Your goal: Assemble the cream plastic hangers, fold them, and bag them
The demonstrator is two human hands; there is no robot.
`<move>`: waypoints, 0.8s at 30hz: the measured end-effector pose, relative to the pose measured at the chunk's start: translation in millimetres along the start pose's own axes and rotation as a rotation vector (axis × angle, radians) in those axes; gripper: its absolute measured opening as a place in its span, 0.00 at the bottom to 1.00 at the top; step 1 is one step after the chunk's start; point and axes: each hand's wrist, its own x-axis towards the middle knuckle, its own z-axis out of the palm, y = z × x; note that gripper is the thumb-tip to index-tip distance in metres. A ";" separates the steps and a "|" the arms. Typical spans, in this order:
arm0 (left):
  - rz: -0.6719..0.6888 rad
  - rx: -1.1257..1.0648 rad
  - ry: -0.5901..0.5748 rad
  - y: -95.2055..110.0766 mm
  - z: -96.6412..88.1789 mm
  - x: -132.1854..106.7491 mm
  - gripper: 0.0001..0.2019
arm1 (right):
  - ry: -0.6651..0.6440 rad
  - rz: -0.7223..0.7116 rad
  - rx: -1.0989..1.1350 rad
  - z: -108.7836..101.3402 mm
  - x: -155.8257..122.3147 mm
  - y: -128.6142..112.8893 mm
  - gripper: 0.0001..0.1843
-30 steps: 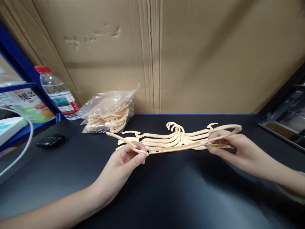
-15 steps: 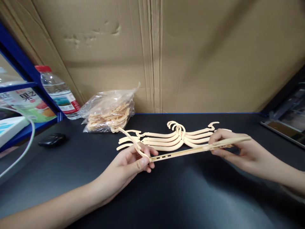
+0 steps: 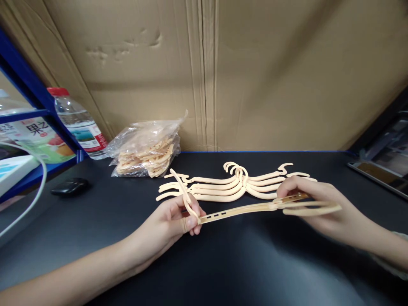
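Note:
A beige plastic folding hanger (image 3: 242, 210) is held above the black table between both hands. My left hand (image 3: 181, 214) pinches its left end, where a short curved end piece sticks up past the fingers. On the other side my right hand (image 3: 314, 204) is closed round the middle part and the second arm; its fingertips are partly hidden behind the hanger. The hook's curved strip points right, across that hand. Just behind lie several matching hangers (image 3: 219, 192) in a nested row, their hooks (image 3: 234, 168) overlapping at the back.
A clear plastic bag (image 3: 143, 148) of beige pieces sits at the back left, beside a water bottle (image 3: 84, 127) with a red cap. A black mouse (image 3: 70, 187) and a white cable (image 3: 43, 182) are at the left. Cardboard (image 3: 270, 76) stands behind the table (image 3: 223, 272).
The hanger has turned so that more of its slotted face and hook show. Its left end piece now stands more upright, and my right hand has shifted its grip slightly.

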 end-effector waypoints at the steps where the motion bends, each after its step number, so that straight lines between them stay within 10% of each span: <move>1: -0.005 0.002 0.009 0.1 0.0 -0.3 0.12 | -0.001 0.004 -0.003 0.4 -0.6 0.2 0.05; 24: -0.068 -0.114 -0.017 -0.5 -4.3 -1.2 0.12 | 0.101 -0.055 -0.163 7.5 -7.5 6.1 0.08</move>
